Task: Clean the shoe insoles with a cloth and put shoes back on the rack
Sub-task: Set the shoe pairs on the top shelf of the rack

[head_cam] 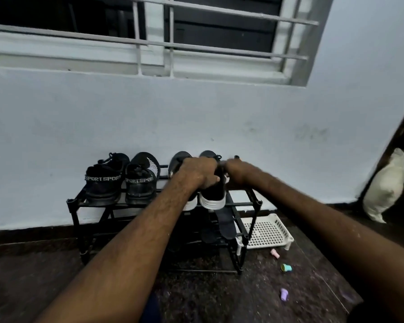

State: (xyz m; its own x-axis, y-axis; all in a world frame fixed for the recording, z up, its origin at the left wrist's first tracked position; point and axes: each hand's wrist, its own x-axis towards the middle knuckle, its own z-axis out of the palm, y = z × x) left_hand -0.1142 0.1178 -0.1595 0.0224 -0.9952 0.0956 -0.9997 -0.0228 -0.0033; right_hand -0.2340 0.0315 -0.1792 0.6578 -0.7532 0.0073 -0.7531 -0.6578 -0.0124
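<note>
Rack (236, 203) sits mid-frame, backed against wall (196, 117), window (149, 36) above at top of frame. On rack's top tier: two shoes at left (123, 180), side by side, heels toward camera; two more at right (211, 194), also side by side. Both hands on the right pair, left hand (200, 172) & right hand (237, 172) touching. Insole (225, 221) hangs below that pair, w/ lower tiers behind it. Tray (267, 233) on floor just right of rack. Three small caps (286, 267) on floor in front of tray, lower right. Sack (385, 190) at far right edge.
</note>
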